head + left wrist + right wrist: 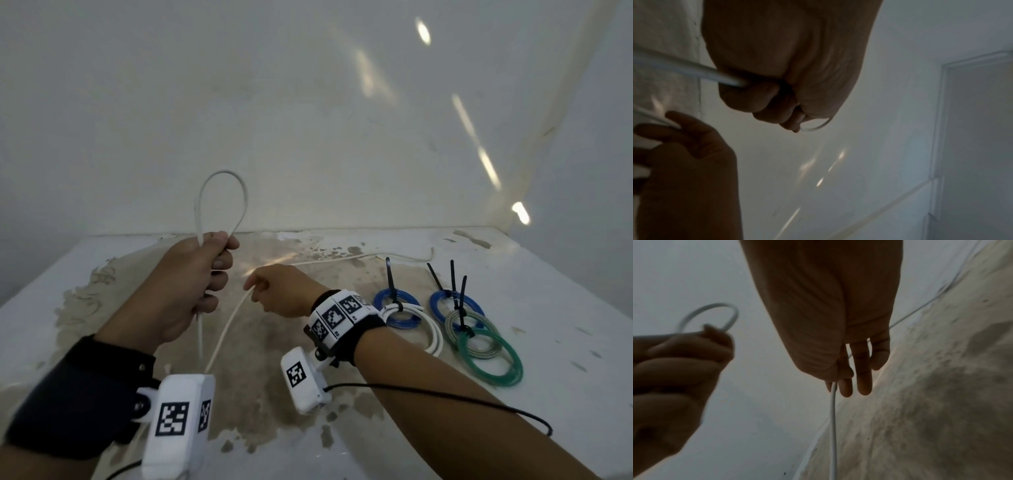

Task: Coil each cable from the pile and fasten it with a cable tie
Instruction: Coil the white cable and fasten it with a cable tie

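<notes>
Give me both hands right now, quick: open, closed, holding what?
Left hand: closed in a fist around the white cable, a loop sticking up.
Right hand: pinching the same cable lower down.

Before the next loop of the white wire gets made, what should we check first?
1. Left hand grips the first loop of the white cable: ok.
2. Right hand pinches the loose run of that cable: ok.
3. Loose cable lies free along the table, no knots seen: ok.
4. Finished coils sit apart from the working cable: ok.
5. Spare cable tie ready nearby: cannot tell; the only black ties seen are already on coils.
</notes>
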Demonstrator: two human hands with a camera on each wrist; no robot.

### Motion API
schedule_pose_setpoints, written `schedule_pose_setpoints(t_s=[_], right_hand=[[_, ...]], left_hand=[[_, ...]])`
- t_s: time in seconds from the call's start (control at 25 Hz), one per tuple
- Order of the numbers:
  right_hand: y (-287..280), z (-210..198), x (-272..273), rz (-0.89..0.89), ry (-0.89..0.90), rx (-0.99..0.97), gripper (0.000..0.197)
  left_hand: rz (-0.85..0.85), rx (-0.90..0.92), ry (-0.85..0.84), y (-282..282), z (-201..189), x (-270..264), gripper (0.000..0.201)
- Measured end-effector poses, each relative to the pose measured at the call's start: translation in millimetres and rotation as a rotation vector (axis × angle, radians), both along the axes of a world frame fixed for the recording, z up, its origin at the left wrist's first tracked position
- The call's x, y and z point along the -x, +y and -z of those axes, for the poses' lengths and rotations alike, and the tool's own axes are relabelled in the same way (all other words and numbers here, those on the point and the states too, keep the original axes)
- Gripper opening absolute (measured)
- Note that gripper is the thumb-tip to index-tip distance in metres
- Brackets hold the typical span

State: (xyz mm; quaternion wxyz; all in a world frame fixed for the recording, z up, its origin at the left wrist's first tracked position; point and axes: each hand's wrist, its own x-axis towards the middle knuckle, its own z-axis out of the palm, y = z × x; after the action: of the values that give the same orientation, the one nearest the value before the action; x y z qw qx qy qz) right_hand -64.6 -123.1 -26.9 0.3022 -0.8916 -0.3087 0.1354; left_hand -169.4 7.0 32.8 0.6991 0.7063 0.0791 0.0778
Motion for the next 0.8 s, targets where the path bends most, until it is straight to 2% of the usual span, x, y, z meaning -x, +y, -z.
schedule_pose_setpoints(t_s=[0.24,0.36,0.48,0.56,0.6,0.64,0.68,0.8], right_hand=[[22,-9,35,-0.328,-0.16,0.14,0.031],[19,-7,46,-0.451,-0.092,0.144,0.031],[5,-6,35,-0.356,-0.01,0.324,0.034],[-11,-8,25,-0.253,-0.012,0.53,0.048],[-19,-10,21,-0.196,-0.012,0.553,0.053],[-27,-15,19,-0.13,0.007,0.483,0.055],[-34,-19,19,-0.048,0.057,0.318,0.051],[-54,-38,36,0.125,0.415,-0.414,0.034]], left_hand=[[-0.006,0.038,0.017,1,2,4,0.023],[-0.005,0.063,0.026,4,2,5,0.023],[-0.003,0.076,0.037,1,5,4,0.022],[0.005,0.068,0.053,-2,8,5,0.022],[0.014,0.066,0.063,-3,9,5,0.021],[0.025,0.075,0.072,-4,10,5,0.021],[0.039,0.097,0.081,-5,11,6,0.02],[0.126,0.159,0.103,-9,11,7,0.02]])
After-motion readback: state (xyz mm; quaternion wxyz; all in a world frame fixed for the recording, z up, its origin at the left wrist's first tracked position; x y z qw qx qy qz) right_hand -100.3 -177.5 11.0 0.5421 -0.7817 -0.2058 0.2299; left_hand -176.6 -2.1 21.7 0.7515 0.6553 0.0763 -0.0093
